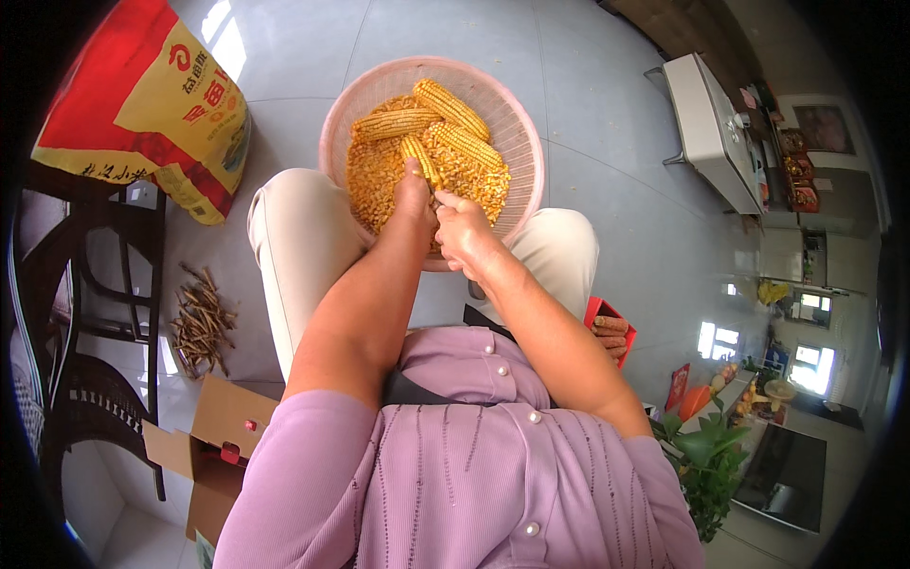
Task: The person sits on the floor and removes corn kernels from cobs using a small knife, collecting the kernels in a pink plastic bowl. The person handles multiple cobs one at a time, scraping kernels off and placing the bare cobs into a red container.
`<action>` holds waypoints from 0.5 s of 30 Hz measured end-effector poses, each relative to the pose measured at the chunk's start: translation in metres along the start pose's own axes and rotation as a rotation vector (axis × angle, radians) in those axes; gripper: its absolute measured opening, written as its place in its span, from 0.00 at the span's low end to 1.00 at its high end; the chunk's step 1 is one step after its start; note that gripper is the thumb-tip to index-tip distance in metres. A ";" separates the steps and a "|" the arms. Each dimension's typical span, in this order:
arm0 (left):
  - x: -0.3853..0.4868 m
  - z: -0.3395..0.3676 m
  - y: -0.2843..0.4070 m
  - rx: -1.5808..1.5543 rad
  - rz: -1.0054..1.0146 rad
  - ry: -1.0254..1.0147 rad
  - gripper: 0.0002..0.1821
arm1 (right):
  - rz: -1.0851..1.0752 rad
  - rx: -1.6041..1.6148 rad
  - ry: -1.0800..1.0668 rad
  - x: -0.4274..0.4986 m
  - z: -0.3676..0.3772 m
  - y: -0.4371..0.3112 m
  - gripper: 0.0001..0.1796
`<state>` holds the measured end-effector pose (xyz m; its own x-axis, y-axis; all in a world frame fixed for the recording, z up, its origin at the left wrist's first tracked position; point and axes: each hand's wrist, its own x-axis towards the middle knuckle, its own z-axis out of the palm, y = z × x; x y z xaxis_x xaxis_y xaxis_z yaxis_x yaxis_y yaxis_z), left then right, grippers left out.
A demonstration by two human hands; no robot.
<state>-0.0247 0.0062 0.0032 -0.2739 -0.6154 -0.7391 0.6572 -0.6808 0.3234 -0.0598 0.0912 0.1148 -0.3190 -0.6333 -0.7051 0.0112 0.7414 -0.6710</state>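
My left hand grips a corn cob with its thumb along the top, over a pink mesh basket. Close against it, my right hand has its fingers curled and the index finger reaching to the cob's near end. Whether a tool sits inside that fist is hidden. Loose corn kernels cover the basket's bottom. On them lie more cobs: one at the left, one at the far side and one at the right.
The basket stands between my knees. At left are a red and yellow sack, a dark wooden chair, a pile of dry stalks and an opened cardboard box. A red box by my right leg holds stripped cobs.
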 end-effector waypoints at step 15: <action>-0.012 0.006 0.007 -0.025 -0.061 -0.030 0.27 | -0.492 -0.727 0.150 -0.019 -0.009 0.001 0.23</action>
<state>-0.0209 0.0069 0.0177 -0.3347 -0.5847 -0.7390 0.6559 -0.7076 0.2628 -0.0625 0.1060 0.1299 -0.2500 -0.9193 -0.3038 -0.7480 0.3826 -0.5424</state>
